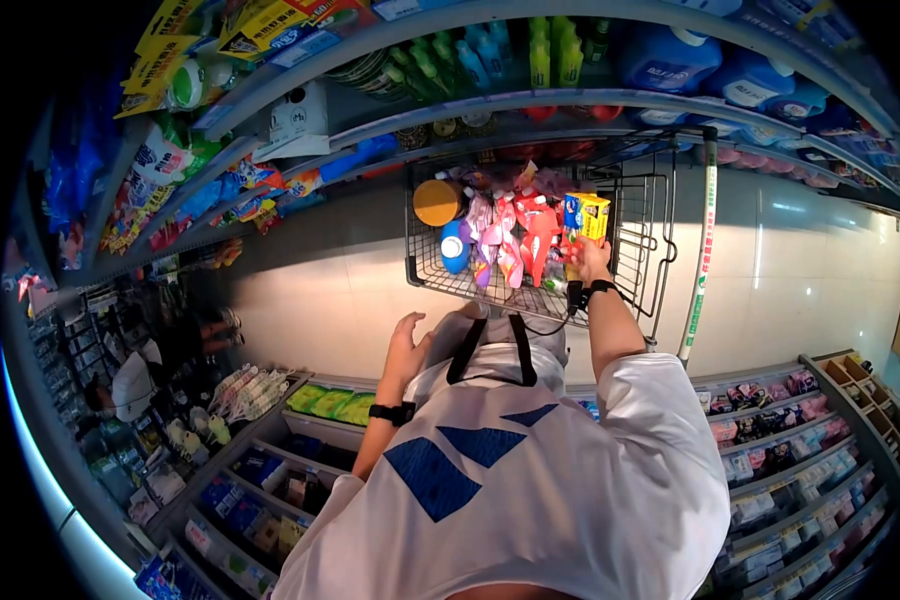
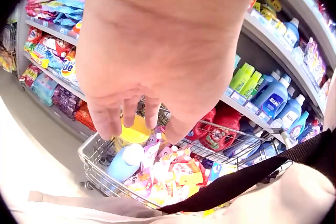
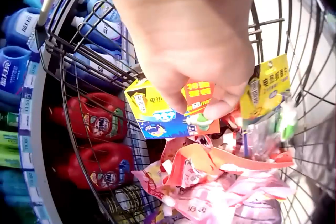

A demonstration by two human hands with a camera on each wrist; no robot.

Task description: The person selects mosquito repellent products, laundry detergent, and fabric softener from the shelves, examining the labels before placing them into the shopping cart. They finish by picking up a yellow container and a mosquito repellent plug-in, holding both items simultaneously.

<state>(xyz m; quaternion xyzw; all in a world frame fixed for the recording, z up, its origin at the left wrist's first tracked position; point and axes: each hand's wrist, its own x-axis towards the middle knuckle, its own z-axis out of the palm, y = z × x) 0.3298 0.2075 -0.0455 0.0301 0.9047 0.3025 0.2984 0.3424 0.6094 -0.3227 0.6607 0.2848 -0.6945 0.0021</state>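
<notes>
So a yellow-and-blue box (image 1: 587, 215) is gripped by the right hand (image 1: 594, 260), with its top edge pinched between curled fingers and thumb. It's held over the right side of the load in a wire cart (image 1: 646, 215); whether any weight is taken by the stuff underneath can't really be told. A second yellow packet (image 3: 266, 88) can be seen just beside the same hand in the right wrist view, though it doesn't look gripped

Nothing is held by the left hand (image 1: 408, 346): it's kept open with relaxed fingers, in the air on the near side of the cart, left of a black strap (image 1: 522, 350)

As for the cart, its far left corner is taken up by a tub with a yellow-orange lid (image 1: 437, 203), and a blue bottle with a white cap (image 1: 455, 253) is tucked in nearer, also on the left. The middle is filled with pink and purple pouches (image 1: 505, 240). On the far side, shelves are stocked with blue jugs (image 1: 670, 60) and, lower down, red jugs (image 3: 100, 116)
</notes>
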